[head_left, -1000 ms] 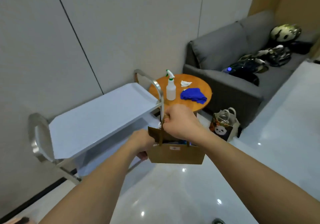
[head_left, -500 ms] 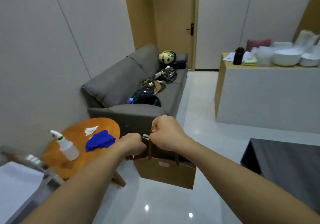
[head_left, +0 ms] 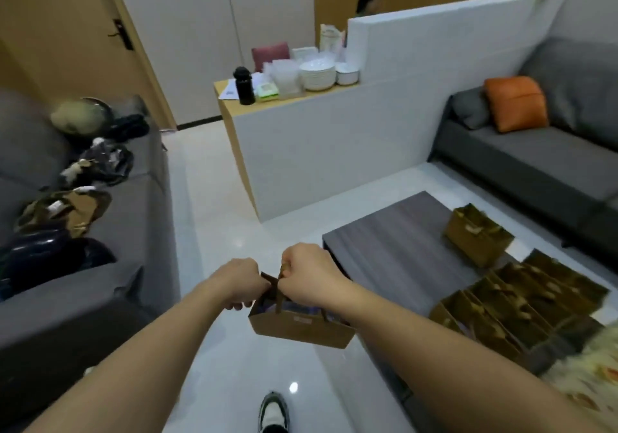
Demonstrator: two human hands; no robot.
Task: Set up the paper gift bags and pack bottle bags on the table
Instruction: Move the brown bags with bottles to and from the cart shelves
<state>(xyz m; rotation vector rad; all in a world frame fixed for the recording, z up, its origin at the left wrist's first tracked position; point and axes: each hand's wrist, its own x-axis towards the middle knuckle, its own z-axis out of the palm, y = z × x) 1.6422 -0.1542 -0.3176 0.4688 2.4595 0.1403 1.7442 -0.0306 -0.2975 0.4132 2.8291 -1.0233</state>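
Right now I see both hands out in front of me, carrying one brown paper bag [head_left: 301, 327] in the air over the white floor [head_left: 234, 365]. My left hand [head_left: 239, 283] is curled tight on the left top edge of the bag. My right hand [head_left: 309, 273] is a closed fist around the handles. The bag hangs just beside the near corner of the dark counter [head_left: 394, 242], not on it yet. Something blue or purple peeks out of the top, but it is too blurry for me to say what it is.

More brown bags [head_left: 521, 302] stand packed close in rows on the right part of the counter. One bag [head_left: 476, 235] stands alone farther back.

I think the next job is to set this bag down with the others. Some things could go wrong here. The rows are very tight, so if I push the bag in from the side, it could knock its neighbors over like blocks. The handles look thin, so a hard tug could rip them. If I let go too early, near the edge, the bag could tip and drop to the floor. My shoe [head_left: 273, 412] is right below, so I need to step carefully.
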